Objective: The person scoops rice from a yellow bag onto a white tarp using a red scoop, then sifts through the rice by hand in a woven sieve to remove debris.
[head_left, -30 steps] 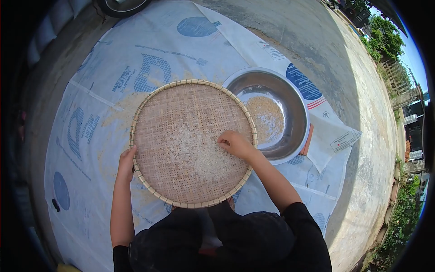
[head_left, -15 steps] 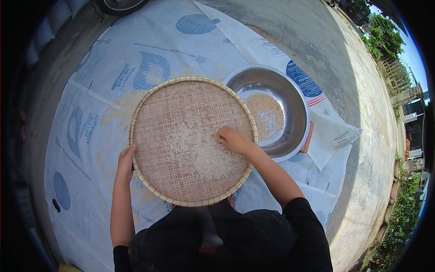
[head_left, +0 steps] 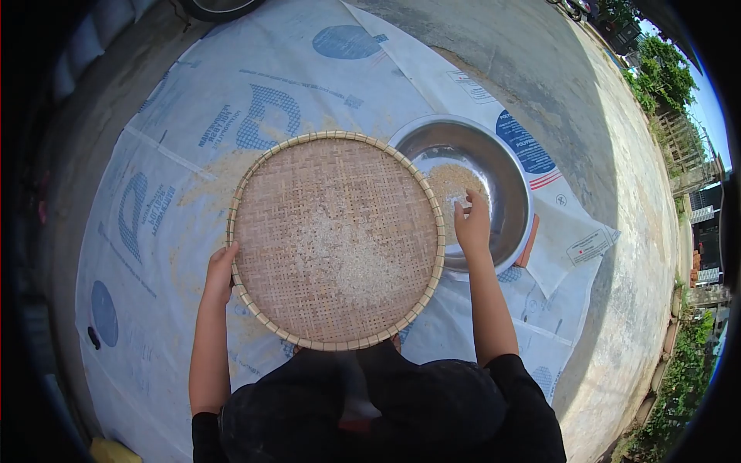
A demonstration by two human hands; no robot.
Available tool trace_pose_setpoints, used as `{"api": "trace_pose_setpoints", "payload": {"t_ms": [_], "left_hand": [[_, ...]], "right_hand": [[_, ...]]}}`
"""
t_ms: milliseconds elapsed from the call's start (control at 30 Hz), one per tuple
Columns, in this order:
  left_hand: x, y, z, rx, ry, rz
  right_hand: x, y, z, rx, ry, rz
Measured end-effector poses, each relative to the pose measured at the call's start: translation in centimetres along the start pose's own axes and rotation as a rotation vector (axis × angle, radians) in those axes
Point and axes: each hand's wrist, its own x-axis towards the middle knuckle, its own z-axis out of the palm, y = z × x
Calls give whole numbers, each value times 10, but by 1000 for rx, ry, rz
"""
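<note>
A round woven bamboo tray point(head_left: 309, 185) with pale grains point(head_left: 355, 266) scattered over its middle is held above the ground sheet. My left hand point(head_left: 221, 272) grips the tray's left rim. To the right, my right hand point(head_left: 472, 220) is over the metal basin point(head_left: 505, 224), fingers apart, with nothing visible in it. Brownish grain or husks point(head_left: 451, 181) lie in the basin, partly hidden by my right hand. The tray overlaps the basin's left edge.
A blue-white printed sheet point(head_left: 201, 108) lies beneath, with husks strewn left of the tray. A reddish brick-like piece point(head_left: 529, 243) touches the basin's right side. A wheel point(head_left: 220, 8) stands at the top; greenery point(head_left: 664, 77) shows at the right.
My right hand has moved from above the tray to the right, over the basin, and its fingers have opened. My left hand keeps its hold on the rim.
</note>
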Motion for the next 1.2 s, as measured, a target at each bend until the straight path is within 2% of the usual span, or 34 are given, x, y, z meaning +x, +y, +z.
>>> {"api": "trace_pose_setpoints", "payload": {"t_ms": [67,200,267,333,367,433,467,533,600,667,700,767,1000,1067,1200], "left_hand": [[-1,-1,0,21,20,0],[-7,3,6,101,51,19],[-6,6,6,121,49,17],[-1,11,11,585,228,211],[1,16,12,587,225,210],[-2,41,23,1084,447,1143],[-5,56,31,1083,449,1143],[-13,88,59,1143,172,1116],[-8,104,88,1242,-199,867],[1,111,121,1418,-393,753],[8,109,134,1416,-390,757],[26,100,155,1600,-533,690],[48,74,167,1427,-528,653],[51,68,166,1348,-537,587],[50,66,164,1358,-547,609]], "right_hand": [[-11,1,27,-84,-82,-388],[-30,-28,36,-160,-232,-239],[-27,-30,34,-234,-362,-23],[-23,-27,36,-216,-384,10],[-22,-25,36,-200,-409,39],[-22,-27,34,-205,-401,26],[-21,-29,34,-205,-390,12],[-21,-30,34,-206,-394,13],[-20,-28,34,-204,-395,13],[-20,-26,34,-182,-412,23],[-21,-25,34,-182,-409,19],[-21,-23,35,-163,-395,19],[-18,-20,35,-129,-426,24],[-19,-16,37,-95,-412,23],[-20,-16,36,-85,-397,14]]}}
